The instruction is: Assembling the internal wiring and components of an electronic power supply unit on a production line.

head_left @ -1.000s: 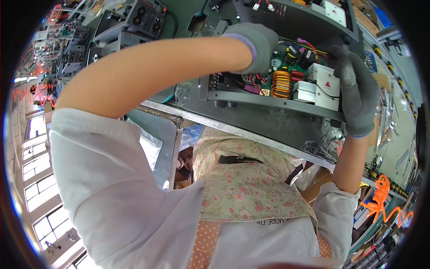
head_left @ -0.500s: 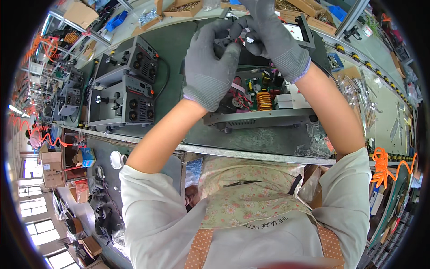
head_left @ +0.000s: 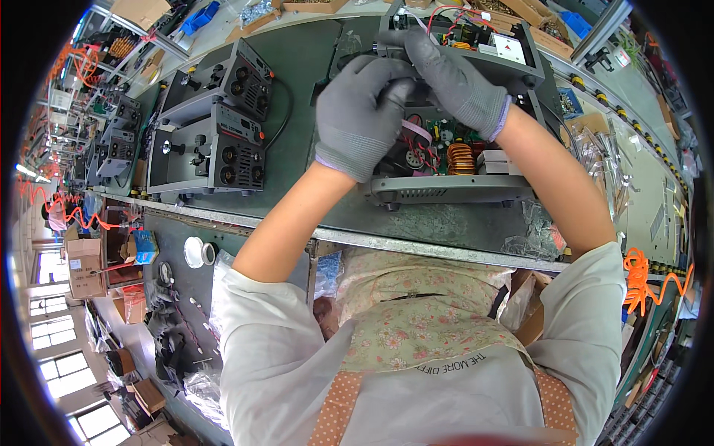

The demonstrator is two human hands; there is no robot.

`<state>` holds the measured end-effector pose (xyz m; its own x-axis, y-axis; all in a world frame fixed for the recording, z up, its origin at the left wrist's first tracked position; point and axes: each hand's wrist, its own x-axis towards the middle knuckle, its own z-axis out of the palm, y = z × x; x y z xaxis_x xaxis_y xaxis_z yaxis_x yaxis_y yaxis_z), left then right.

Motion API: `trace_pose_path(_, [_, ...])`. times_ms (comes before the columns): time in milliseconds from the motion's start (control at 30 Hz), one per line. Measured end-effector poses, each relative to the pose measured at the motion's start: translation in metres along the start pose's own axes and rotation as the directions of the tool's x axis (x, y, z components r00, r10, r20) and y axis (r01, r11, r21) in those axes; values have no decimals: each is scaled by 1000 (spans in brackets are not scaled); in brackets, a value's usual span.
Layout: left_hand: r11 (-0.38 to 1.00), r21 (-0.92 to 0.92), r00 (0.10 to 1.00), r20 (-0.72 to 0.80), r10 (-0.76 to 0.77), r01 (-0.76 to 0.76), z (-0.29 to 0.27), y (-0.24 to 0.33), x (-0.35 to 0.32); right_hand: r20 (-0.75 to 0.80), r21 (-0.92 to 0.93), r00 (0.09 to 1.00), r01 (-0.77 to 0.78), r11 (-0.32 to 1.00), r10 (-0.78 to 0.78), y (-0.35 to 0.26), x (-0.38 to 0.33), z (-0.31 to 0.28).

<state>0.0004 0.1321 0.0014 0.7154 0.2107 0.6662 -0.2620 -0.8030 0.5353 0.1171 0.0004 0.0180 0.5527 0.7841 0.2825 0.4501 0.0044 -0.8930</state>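
Both my hands wear grey knitted gloves and are close together over an open-topped grey electrical unit. Inside that unit are a green circuit board, a copper coil, red wires and a round motor-like part. My left hand is closed over the unit's left end, fingers curled toward the thumb; whatever lies between them is hidden. Above and right of it, my right hand reaches to the left, its fingertips smeared by motion near the front of a second open unit behind.
On the left of the green bench stand two grey units with black knobs and a cable. Clear plastic wrap lies at the front right edge, thin metal strips beyond it. An orange coiled hose hangs at right. Boxes of small parts line the back.
My hands have drawn slightly apart, the right one shifting down and its fingers now blurred. The view has moved, showing more of the rear unit and its red wires.
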Motion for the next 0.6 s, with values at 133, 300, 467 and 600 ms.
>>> trace_pose_path(133, [997,-30,995,-60,-75,73,-5,-11,-3,230,-436,963,233,869,-143,16,9,-26])
trace_pose_path(300, [968,244,998,53,38,-50,-9,-16,-8,244,-602,968,102,792,60,2,17,-15])
trace_pose_path(467, [899,349,930,155,-333,263,-1,-19,-30,179,-741,978,64,668,105,33,20,2])
trace_pose_path(600, [814,262,768,276,-578,518,0,-18,-35,110,-815,968,-43,577,227,39,24,10])
